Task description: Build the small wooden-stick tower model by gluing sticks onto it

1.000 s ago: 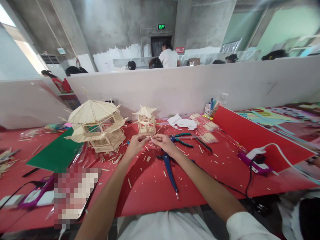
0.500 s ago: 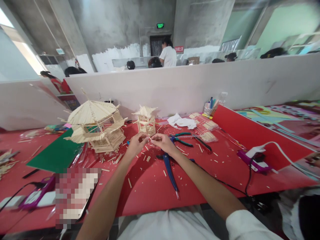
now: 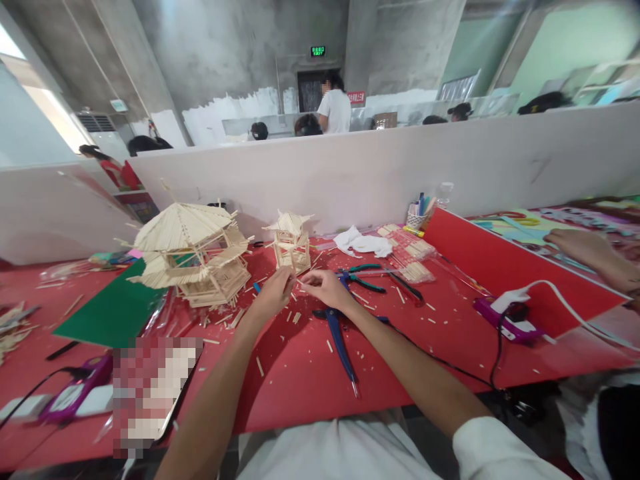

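Note:
My left hand [image 3: 277, 292] and my right hand [image 3: 324, 289] meet above the red table, fingertips pinched and close together. A short, thin wooden stick [image 3: 299, 281] shows pale between them; its ends are hidden by the fingers. Just behind the hands stands a small wooden-stick pavilion model [image 3: 291, 248]. To the left is a larger two-tiered pavilion model [image 3: 193, 253] of the same sticks. Under my right forearm lies a blue hand tool [image 3: 341, 343], partly covered. Teal-handled pliers [image 3: 370, 285] lie beyond my right hand.
Stick offcuts are scattered over the red table [image 3: 290, 393]. A green board [image 3: 107, 310] and a purple power strip [image 3: 75, 393] lie left. At right are a red board [image 3: 520, 280], another power strip [image 3: 507, 323] with cables, and another person's hand [image 3: 583, 247]. Bagged sticks [image 3: 415, 257] sit behind.
My left hand's fingers have curled and turned slightly, and the hands are a little farther apart. Another person's hand has come into view at the right.

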The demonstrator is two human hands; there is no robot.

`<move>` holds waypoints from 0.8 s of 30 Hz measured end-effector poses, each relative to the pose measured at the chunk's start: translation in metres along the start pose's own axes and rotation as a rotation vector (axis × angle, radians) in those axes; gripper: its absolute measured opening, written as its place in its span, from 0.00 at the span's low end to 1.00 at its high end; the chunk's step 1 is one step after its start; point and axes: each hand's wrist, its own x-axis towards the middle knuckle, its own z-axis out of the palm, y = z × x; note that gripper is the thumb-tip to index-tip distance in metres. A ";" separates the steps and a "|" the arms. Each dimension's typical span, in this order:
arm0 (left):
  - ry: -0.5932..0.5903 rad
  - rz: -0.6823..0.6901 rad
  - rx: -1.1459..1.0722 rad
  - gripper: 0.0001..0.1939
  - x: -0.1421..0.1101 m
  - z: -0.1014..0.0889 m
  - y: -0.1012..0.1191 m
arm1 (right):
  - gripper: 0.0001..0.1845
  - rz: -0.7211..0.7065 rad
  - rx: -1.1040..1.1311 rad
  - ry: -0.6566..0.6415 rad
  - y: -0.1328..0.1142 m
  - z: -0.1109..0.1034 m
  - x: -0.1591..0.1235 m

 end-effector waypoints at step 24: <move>0.125 -0.196 -0.269 0.06 0.001 0.010 0.000 | 0.13 0.126 0.369 0.052 0.000 -0.004 0.002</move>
